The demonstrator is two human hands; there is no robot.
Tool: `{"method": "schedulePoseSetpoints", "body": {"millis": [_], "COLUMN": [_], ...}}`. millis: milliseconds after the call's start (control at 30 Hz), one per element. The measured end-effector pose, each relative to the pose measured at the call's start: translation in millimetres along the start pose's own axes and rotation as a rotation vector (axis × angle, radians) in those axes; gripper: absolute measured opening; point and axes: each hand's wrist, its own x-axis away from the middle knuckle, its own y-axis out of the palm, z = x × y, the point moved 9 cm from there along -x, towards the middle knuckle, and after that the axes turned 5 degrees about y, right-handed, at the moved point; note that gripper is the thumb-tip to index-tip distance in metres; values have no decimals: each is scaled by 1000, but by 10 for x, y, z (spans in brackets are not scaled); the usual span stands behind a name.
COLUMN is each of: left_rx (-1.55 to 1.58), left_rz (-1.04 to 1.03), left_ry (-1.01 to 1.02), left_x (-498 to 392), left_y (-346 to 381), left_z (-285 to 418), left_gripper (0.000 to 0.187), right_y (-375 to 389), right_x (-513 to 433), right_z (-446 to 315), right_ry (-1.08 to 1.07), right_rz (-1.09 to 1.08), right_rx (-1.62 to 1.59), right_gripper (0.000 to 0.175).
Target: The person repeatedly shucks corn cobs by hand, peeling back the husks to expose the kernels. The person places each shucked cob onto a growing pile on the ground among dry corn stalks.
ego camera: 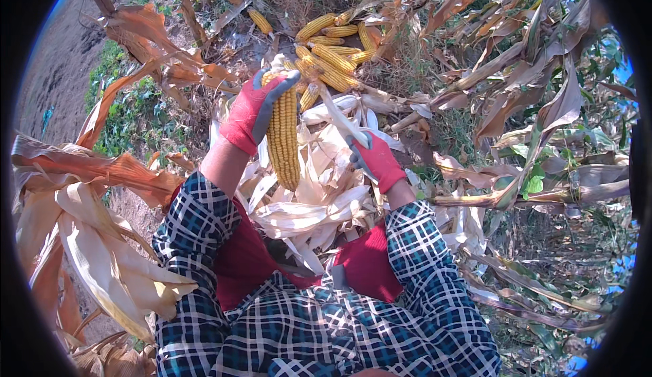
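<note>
My left hand (pixel 253 107), in a red and grey work glove, grips a bare yellow ear of corn (pixel 283 138) near its upper end. The ear hangs with its other end toward me, and its kernels are exposed. A pale strip of corn husk (pixel 340 115) is held in my right hand (pixel 377 162), gloved the same way. Its far end reaches up toward the cob pile, apart from the ear's lower part. Below both hands lies a heap of loose dry husks (pixel 310 204), partly between my knees.
Beyond my hands, several husked ears (pixel 331 64) are piled on the ground, and a single ear (pixel 261 21) lies to their left. Dry corn stalks (pixel 550 194) lean in from the right. Brown leaves (pixel 117 173) crowd the left, close to my arm.
</note>
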Motion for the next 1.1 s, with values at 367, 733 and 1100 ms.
{"method": "schedulePoseSetpoints", "body": {"millis": [367, 733, 1100], "left_rx": [48, 224, 245], "left_rz": [107, 451, 366], "left_ry": [-223, -68, -61], "left_x": [115, -145, -85], "left_y": [108, -308, -259], "left_z": [-652, -209, -100], "left_gripper": [53, 47, 49], "right_y": [1318, 1157, 1861], "right_x": [480, -227, -1563], "right_z": [-622, -44, 683], "right_ry": [154, 535, -298], "right_rz": [-918, -644, -203], "right_rx": [-1161, -1052, 662], "right_gripper": [69, 47, 102]}}
